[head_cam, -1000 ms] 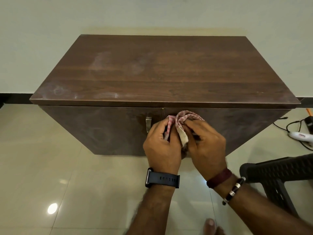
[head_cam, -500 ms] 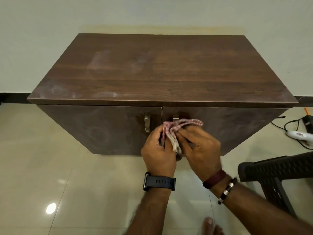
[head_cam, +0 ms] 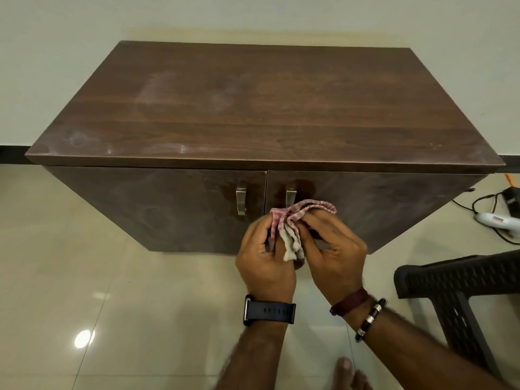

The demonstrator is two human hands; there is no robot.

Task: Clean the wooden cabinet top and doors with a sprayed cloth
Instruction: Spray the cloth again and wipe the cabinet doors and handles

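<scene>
A dark wooden cabinet stands against the wall; its top (head_cam: 261,108) shows pale smears at the left and front. Below are the left door (head_cam: 168,209) and the right door (head_cam: 394,209), each with a metal handle, the left handle (head_cam: 241,202) and the right handle (head_cam: 290,196). A red-and-white checked cloth (head_cam: 292,223) is bunched between both hands in front of the right door, just below its handle. My left hand (head_cam: 264,257) grips the cloth's left side. My right hand (head_cam: 334,249) pinches its right side.
A dark plastic chair (head_cam: 461,291) stands at the right, close to my right forearm. A white device (head_cam: 498,222) with black cables lies on the tiled floor (head_cam: 84,277) at far right. My toes (head_cam: 349,372) show at the bottom edge.
Both hands have come down and toward me with the cloth, uncovering the right door handle. The cloth is spread a little wider between the hands.
</scene>
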